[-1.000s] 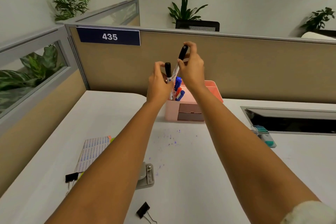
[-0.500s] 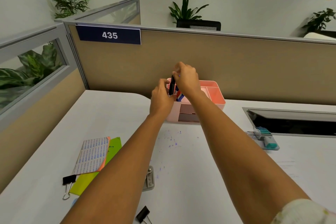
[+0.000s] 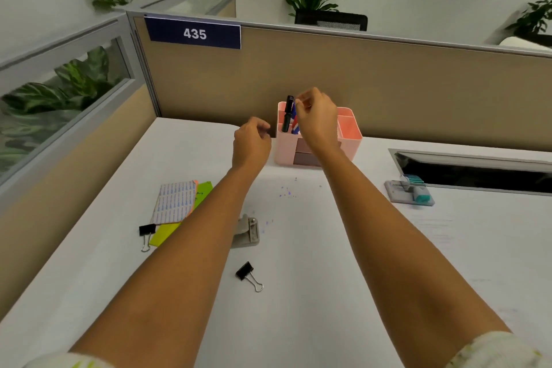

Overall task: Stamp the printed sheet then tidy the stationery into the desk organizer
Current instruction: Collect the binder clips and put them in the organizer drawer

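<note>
A pink desk organizer (image 3: 349, 128) stands at the back of the white desk (image 3: 313, 293) against the partition. A black marker (image 3: 288, 113) stands upright in its left compartment beside blue and red pens (image 3: 295, 125). My right hand (image 3: 318, 118) hovers just right of the marker, fingers loosely curled and holding nothing. My left hand (image 3: 251, 143) is to the left of the organizer, fingers bent and empty. A printed sheet of labels (image 3: 174, 202) lies on orange and green notes at the left.
Two black binder clips lie loose, one (image 3: 147, 231) by the green notes (image 3: 167, 233) and one (image 3: 248, 275) near the middle front. A grey hole punch (image 3: 248, 231) sits partly under my left forearm. A teal stamp on a grey tray (image 3: 410, 193) is at the right beside a cable slot (image 3: 478, 170).
Both hands carried black markers down into the organizer's left compartment. They have let go and drawn back a little, the left hand moving leftward off the organizer.
</note>
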A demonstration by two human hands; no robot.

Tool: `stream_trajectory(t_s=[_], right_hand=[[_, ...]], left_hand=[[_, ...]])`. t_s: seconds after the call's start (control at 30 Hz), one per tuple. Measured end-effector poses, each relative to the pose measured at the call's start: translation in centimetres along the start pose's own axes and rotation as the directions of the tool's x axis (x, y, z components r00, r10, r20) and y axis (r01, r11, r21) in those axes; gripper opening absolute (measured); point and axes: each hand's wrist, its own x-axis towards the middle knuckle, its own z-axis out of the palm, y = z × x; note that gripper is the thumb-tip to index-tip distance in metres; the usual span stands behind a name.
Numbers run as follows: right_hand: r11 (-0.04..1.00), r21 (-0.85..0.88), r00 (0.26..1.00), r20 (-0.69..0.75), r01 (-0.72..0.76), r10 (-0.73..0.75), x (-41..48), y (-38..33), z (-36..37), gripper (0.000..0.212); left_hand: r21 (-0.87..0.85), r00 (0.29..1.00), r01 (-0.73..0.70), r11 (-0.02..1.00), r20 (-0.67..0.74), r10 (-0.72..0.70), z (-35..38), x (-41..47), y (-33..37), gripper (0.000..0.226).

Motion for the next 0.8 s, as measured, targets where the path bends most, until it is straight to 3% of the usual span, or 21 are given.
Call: stream_trajectory(t_s=[0.37, 0.5, 0.7, 0.8], right_hand=[[0.998, 0.022, 0.981, 0.183, -0.062, 0.057, -12.6, -0.9, -1.4, 0.021], [1.000, -0.009, 0.956, 0.293, -0.015, 0.017, -17.9, -0.2, -0.9, 0.019], [0.994, -0.085, 0.892, 0.451, 0.063, -0.019, -23.6, 0.7, 0.1, 0.033], [0.991, -0.111, 0.880, 0.476, 0.071, -0.009, -25.2, 0.7, 0.2, 0.041]], left_hand=[[0.080, 0.996, 0.089, 0.993, -0.004, -0.089, -4.3, -10.0, -4.2, 0.021], [0.138, 0.995, 0.098, 0.986, 0.007, -0.100, -5.6, -13.7, -5.9, 0.023], [0.270, 0.998, -0.061, 0.961, 0.034, 0.053, -6.6, -18.0, -7.4, 0.036], [0.331, 0.996, -0.078, 0.940, 0.063, 0.060, -6.9, -19.6, -7.9, 0.037]])
